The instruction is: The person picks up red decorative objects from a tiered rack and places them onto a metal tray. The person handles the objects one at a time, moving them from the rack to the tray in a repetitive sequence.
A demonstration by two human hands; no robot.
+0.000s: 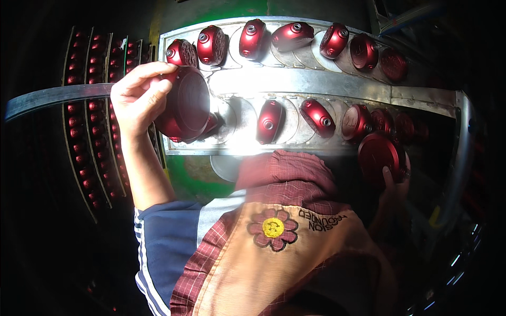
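Note:
My left hand pinches the rim of a round, dark-red metallic housing between thumb and fingers, tilted so its flat round face shows. It is held above the left end of the metal conveyor, partly covering another red housing behind it. At the right, below the conveyor's near edge, my right hand grips a second round red housing; my thumb lies on its face and the other fingers are mostly hidden in shadow. Nearest to that piece, a red housing stands on the near lane.
Several red housings with ringed side holes stand along the far lane. A metal divider rail splits the two lanes and curves on past the left end. At the left, racks carry rows of small red pieces. A metal post rises at the right.

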